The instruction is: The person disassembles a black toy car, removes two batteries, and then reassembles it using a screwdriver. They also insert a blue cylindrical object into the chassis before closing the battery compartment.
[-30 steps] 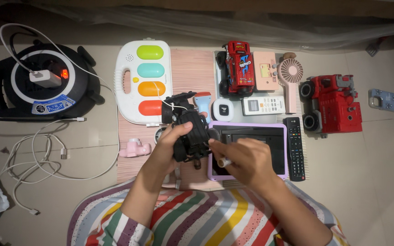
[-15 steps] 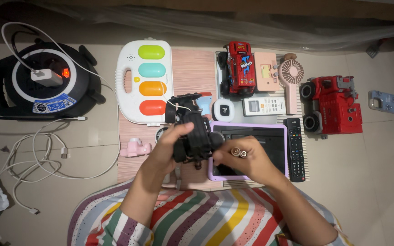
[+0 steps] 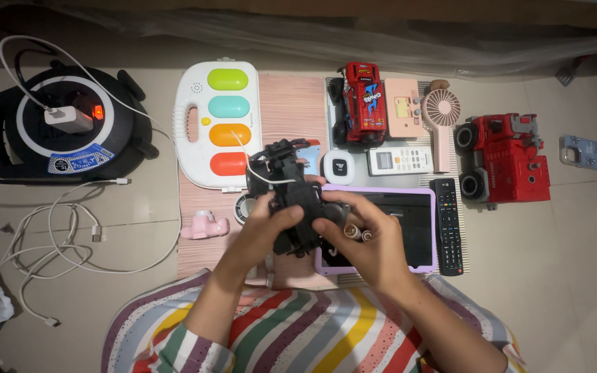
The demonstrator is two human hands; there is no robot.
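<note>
Both hands hold a black toy car chassis [image 3: 291, 197] with exposed wires above a pink slatted mat [image 3: 291, 110]. My left hand [image 3: 260, 231] grips its left side and underside. My right hand [image 3: 367, 238] touches its right side and keeps two small cylindrical batteries [image 3: 357, 233] between its fingers. Just under my right hand lies a tablet in a purple case [image 3: 409, 221].
On the mat: a white toy keyboard with coloured keys [image 3: 217, 124], a red toy car [image 3: 361, 103], a pink hand fan [image 3: 442, 117], a white remote [image 3: 399, 160], a black remote [image 3: 448, 224], a pink toy camera [image 3: 205, 224]. A red toy truck [image 3: 509, 159] is right, a cable reel [image 3: 67, 124] left.
My right hand has slid from the tablet toward the chassis, bringing the batteries with it. The chassis has turned slightly in my left hand.
</note>
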